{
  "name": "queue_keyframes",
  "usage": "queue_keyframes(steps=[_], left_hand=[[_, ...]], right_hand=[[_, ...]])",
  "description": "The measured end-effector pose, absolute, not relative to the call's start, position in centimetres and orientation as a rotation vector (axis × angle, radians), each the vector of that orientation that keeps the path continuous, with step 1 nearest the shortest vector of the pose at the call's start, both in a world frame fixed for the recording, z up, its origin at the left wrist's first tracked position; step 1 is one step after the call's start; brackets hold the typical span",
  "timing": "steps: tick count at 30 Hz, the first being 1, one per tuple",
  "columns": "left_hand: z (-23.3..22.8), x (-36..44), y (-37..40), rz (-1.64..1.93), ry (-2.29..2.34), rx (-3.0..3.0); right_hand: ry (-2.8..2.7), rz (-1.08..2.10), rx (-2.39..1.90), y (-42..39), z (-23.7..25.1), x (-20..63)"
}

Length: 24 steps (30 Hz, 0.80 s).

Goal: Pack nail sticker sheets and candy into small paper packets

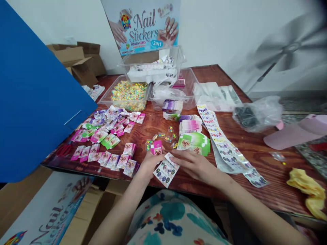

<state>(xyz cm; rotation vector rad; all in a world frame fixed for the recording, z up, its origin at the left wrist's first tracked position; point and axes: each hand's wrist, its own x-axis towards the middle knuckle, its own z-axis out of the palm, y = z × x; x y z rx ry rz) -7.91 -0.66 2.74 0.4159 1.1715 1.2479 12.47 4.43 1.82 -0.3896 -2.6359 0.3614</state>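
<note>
My left hand (150, 164) is closed round a small pink box (157, 147) with a nail picture on its front. A sheet of nail stickers (165, 175) hangs between my two hands, its upper end folded over. My right hand (195, 164) pinches that folded end with its fingertips, close to the left thumb. Just beyond the hands lie several small clear packets of coloured candy (168, 139). A fan of flat green cartons (198, 143) is right behind my right hand, with pink cartons (190, 126) behind it.
Long sticker strips (221, 144) run down the right side. Filled small boxes (104, 158) lie at the left, beside a blue panel (38, 95). Clear tubs at the back include a candy tub (102, 98). A pink bottle (293, 132) and yellow cloth (306, 187) are far right.
</note>
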Motion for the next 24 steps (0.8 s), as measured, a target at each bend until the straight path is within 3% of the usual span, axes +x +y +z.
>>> queue_keyframes(steps=[7, 14, 16, 24], left_hand=[[2.8, -8.0, -2.1, 1.211, 1.155, 0.619], [2.2, -7.7, -2.4, 1.357, 1.265, 0.675], [2.2, -7.5, -2.2, 1.371, 1.289, 0.645], [2.3, -8.0, -2.5, 1.193, 1.219, 0.314]], right_hand=[[-2.381, 0.360, -0.504, 4.5, -0.9, 12.0], [-1.991, 1.259, -0.591, 2.8, 0.4, 11.0], [-1.982, 1.362, -0.576, 2.2, 0.5, 10.7], [-2.159, 0.902, -0.458, 2.0, -0.8, 10.8]])
